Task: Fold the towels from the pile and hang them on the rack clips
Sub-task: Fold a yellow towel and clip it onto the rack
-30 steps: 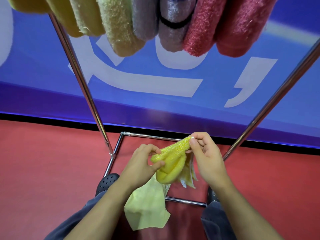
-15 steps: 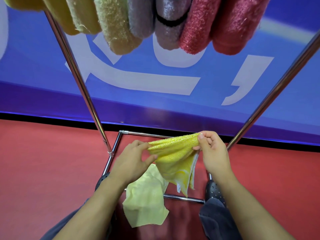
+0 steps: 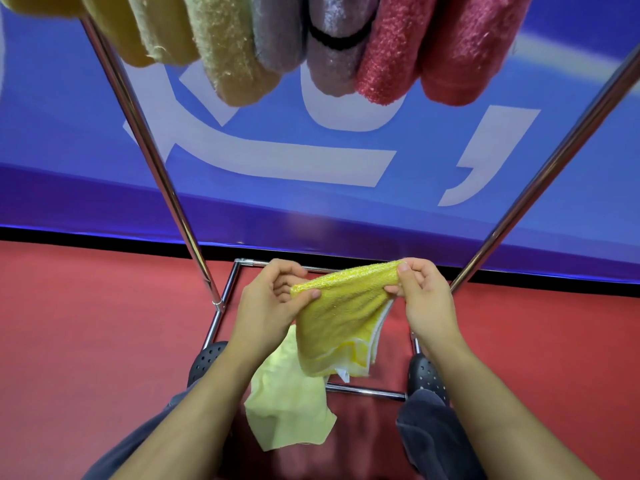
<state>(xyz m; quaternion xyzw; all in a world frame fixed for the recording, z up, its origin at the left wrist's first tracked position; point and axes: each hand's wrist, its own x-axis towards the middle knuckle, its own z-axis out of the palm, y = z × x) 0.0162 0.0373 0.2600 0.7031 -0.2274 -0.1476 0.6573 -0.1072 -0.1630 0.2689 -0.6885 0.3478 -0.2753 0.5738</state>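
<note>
I hold a bright yellow towel (image 3: 341,320) stretched between both hands, low in the middle of the head view. My left hand (image 3: 268,306) pinches its left top corner and my right hand (image 3: 420,299) pinches the right top corner; the towel hangs folded below them. A pale yellow cloth (image 3: 289,407) hangs lower, under my left forearm. Several folded towels hang along the top: yellow-green ones (image 3: 221,53), mauve ones (image 3: 332,46) and red ones (image 3: 429,50). The clips themselves are out of view.
Two chrome rack poles (image 3: 149,157) (image 3: 547,174) slant down to a chrome base frame (image 3: 363,391) on the red floor (image 3: 86,323). A blue banner (image 3: 311,188) stands behind. My dark shoes (image 3: 206,358) rest beside the frame.
My hands have moved apart, spreading the bunched yellow towel out flat between them. The right hand went right, and the towel's top edge is now taut.
</note>
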